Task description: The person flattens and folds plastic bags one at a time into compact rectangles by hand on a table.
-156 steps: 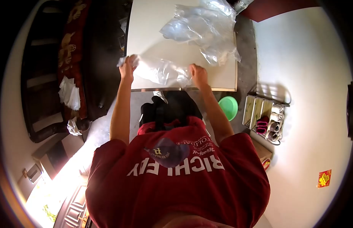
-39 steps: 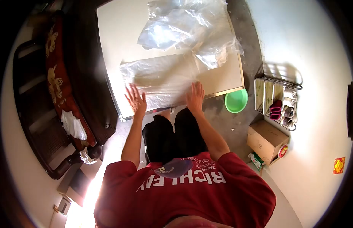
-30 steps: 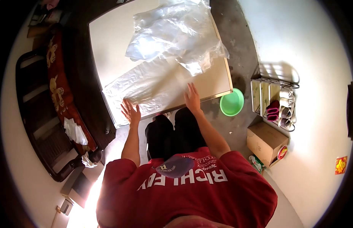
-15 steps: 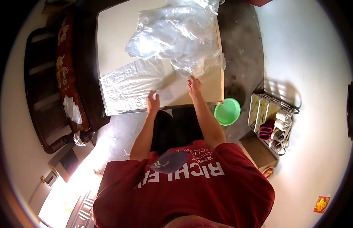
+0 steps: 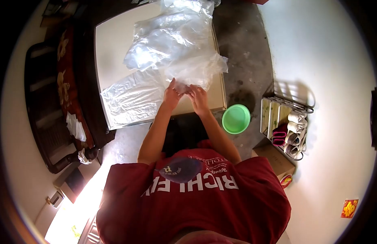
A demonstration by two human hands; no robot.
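Note:
A pile of crumpled clear plastic bags (image 5: 172, 36) covers the far part of the pale table (image 5: 111, 49). My left hand (image 5: 172, 96) and my right hand (image 5: 198, 99) come together at the near edge of a clear plastic bag (image 5: 188, 75). Both have their fingertips pinched on its edge, a small gap apart. To the left of my hands a separate plastic bag (image 5: 131, 95) lies flat and wrinkled along the table's left side. The exact grip of the fingertips is partly hidden by the shiny film.
A green basin (image 5: 236, 118) stands on the floor off the table's right corner. Farther right are a shoe rack (image 5: 274, 118) with shoes and a cardboard box (image 5: 278, 162). A dark wooden bench (image 5: 42, 101) runs along the left.
My left hand has moved right and up from the flat bag toward my right hand. Both now meet at the bag's near edge. The whole view has shifted slightly.

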